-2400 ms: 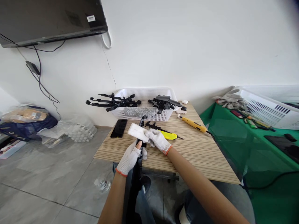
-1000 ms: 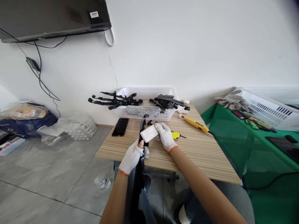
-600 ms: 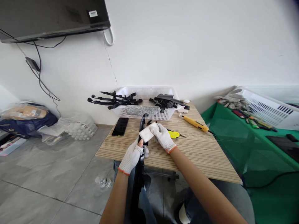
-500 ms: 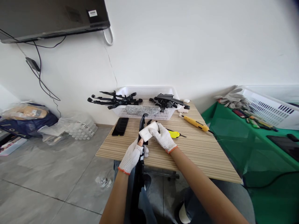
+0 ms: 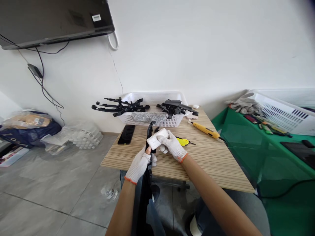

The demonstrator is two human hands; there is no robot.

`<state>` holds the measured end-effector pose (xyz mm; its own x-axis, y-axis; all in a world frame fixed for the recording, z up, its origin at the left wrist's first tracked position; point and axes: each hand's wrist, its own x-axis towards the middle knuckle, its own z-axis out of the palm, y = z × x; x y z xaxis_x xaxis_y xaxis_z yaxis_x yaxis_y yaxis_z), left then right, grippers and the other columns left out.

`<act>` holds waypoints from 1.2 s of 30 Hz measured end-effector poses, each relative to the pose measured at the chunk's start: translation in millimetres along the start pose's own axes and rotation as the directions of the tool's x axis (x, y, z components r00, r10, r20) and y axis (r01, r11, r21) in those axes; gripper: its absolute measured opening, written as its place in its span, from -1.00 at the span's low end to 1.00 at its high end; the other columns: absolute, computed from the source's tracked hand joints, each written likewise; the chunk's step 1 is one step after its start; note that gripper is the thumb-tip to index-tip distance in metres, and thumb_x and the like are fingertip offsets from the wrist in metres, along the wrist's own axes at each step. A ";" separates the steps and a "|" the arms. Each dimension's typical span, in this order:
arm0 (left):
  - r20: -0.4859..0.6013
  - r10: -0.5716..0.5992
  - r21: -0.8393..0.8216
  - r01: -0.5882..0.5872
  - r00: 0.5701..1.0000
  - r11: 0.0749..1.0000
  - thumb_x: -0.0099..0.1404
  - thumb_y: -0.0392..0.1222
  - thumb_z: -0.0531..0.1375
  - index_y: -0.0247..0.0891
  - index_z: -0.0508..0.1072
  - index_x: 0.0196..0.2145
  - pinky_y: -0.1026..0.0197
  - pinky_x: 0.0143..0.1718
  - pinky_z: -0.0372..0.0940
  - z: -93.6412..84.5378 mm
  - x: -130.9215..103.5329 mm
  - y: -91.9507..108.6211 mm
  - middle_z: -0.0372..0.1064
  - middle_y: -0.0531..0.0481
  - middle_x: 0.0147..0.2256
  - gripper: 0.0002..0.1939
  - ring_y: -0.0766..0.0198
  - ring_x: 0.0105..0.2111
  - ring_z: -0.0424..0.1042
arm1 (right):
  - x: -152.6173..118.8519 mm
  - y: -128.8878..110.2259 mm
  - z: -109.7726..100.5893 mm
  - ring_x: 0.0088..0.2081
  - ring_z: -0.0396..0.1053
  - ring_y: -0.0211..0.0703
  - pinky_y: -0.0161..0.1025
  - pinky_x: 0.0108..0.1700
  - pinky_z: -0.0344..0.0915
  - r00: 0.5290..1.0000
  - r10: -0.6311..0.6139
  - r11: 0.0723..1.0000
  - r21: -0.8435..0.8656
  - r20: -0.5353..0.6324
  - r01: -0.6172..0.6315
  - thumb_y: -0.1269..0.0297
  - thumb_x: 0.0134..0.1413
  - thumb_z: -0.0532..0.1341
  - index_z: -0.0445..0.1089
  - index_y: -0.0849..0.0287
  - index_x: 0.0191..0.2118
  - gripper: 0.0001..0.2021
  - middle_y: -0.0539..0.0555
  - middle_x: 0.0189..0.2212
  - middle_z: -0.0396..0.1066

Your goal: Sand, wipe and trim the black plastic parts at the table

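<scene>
A white knit glove with an orange cuff covers each hand. My left hand [image 5: 139, 164] is wrapped round a long black part [image 5: 149, 132], its bare thumb tip showing. The part stands upright at the table's front edge and runs down past it. Pinched in my right hand [image 5: 171, 146] is a flat white block [image 5: 157, 139], held just above my left thumb and over the black part. Whether block and part touch cannot be made out. To the right of my right hand lies a yellow cutter [image 5: 183, 141].
A white basket [image 5: 157, 95] with black parts [image 5: 130, 106] stands at the back of the wooden table [image 5: 201, 160]. A phone [image 5: 126, 134] lies left, a yellow corded tool [image 5: 205, 130] right. Beside them is a green-covered table [image 5: 258, 154] with another basket [image 5: 283, 109].
My right hand and the white block have shifted slightly to the right, and more fingers show below the block. My left hand stays round the black part.
</scene>
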<state>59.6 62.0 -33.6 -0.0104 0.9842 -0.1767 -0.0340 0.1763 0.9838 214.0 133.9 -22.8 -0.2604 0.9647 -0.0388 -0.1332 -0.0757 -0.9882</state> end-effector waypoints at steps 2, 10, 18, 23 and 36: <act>0.007 0.011 0.000 -0.011 1.000 1.000 0.09 0.49 0.21 -0.28 0.41 -0.09 0.26 -0.48 0.31 0.2 -0.5 0.2 0.37 0.09 -0.57 -0.24 0.31 -0.57 0.36 | 0.0 0.1 -1.0 -0.73 0.21 -0.34 -0.41 -0.75 0.14 1.000 -0.009 1.000 0.016 0.013 0.009 -0.18 -0.28 0.38 0.15 0.09 -0.18 -0.36 -0.17 -0.63 0.34; 0.046 0.017 0.009 -0.018 0.999 1.000 0.07 0.48 0.23 -0.25 0.39 -0.20 0.26 -0.48 0.31 1.0 -2.7 0.6 0.36 0.10 -0.59 -0.30 0.34 -0.60 0.32 | 1.5 4.3 -6.1 -0.78 0.09 -0.38 -0.44 -0.78 -0.03 0.996 0.010 1.000 0.013 0.089 -0.012 -0.17 -0.25 0.37 0.13 0.08 -0.22 -0.40 -0.22 -0.73 0.23; 0.037 -0.032 -0.044 0.034 0.999 0.998 0.00 0.49 0.27 -0.25 0.41 -0.17 0.27 -0.52 0.28 3.5 -0.4 -1.5 0.35 0.12 -0.62 -0.26 0.34 -0.63 0.31 | 3.5 3.4 -4.8 -0.79 -0.02 -0.45 -0.45 -0.81 -0.12 0.999 0.001 0.999 0.054 0.047 -0.004 -0.05 -0.29 0.35 0.06 0.06 -0.25 -0.44 -0.27 -0.68 0.20; 0.040 -0.021 -0.038 0.023 0.999 0.999 0.00 0.49 0.27 -0.26 0.41 -0.15 0.29 -0.56 0.24 2.7 1.0 -3.8 0.33 0.13 -0.63 -0.24 0.35 -0.64 0.28 | 3.0 2.5 -6.2 -0.79 -0.05 -0.46 -0.45 -0.81 -0.14 0.999 0.009 0.998 0.056 0.047 -0.011 -0.02 -0.30 0.34 0.05 0.06 -0.24 -0.45 -0.28 -0.67 0.19; 0.046 -0.010 -0.041 0.011 0.999 0.999 0.04 0.45 0.27 -0.25 0.41 -0.22 0.27 -0.53 0.25 1.3 -0.4 -3.8 0.35 0.10 -0.60 -0.32 0.33 -0.61 0.32 | 4.3 3.1 -8.4 -0.80 -0.04 -0.46 -0.46 -0.82 -0.15 0.997 0.041 0.997 0.057 0.061 -0.045 0.00 -0.33 0.35 0.06 0.06 -0.22 -0.44 -0.28 -0.69 0.18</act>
<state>61.0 60.9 -37.2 0.0361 0.9822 -0.1845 -0.0749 0.1867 0.9796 220.5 139.9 -27.3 -0.3235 0.9436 -0.0704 -0.1752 -0.1329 -0.9755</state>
